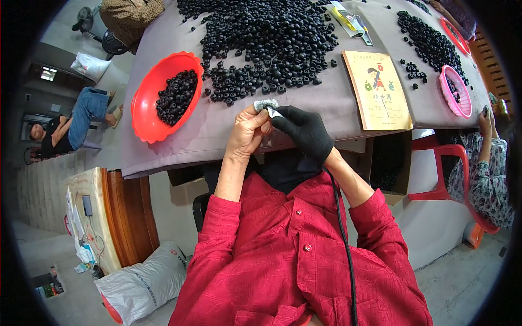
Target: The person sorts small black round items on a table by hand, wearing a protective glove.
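Note:
My bare left hand [250, 130] is at the table's near edge, its fingers pinched on a small crumpled grey-and-white piece [266, 104]. I cannot tell whether the piece is cloth or paper. My right hand [308, 130] wears a black glove, and its fingertips close on the right end of the same piece. Just beyond my hands, many small black bead-like pieces [272, 43] lie heaped on the table. To the left, a red scalloped basin [142, 117] holds more of them.
On the grey tablecloth [337, 103] lie a yellow booklet [402, 106] and a yellow-and-white packet [348, 20]. A pink basket [462, 100] stands beside a co-worker [481, 168] on a red chair [437, 146]. A white sack [147, 282] rests on the floor; a seated person [73, 122] is further left.

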Motion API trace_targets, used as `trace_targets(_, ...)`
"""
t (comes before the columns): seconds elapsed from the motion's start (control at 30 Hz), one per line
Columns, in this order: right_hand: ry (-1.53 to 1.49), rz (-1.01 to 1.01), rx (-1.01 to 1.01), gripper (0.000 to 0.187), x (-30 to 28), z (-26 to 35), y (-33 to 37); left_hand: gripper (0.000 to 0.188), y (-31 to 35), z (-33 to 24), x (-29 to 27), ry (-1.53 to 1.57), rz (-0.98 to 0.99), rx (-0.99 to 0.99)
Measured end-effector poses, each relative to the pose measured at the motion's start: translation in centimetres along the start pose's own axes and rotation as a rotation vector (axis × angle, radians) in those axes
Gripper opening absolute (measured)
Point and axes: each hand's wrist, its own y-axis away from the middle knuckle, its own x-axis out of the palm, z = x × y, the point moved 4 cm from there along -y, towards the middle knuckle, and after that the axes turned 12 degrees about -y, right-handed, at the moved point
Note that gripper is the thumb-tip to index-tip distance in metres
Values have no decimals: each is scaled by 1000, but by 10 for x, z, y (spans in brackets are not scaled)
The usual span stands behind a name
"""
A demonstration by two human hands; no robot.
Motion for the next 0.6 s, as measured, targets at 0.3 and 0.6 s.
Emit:
trace_targets(0.3,32,-13,59,33,0,0,-2,16,2,-4,3,-32,-21,-18)
trace_targets(0.6,-21,129,74,33,-2,4,2,19,-1,0,-5,18,-41,12)
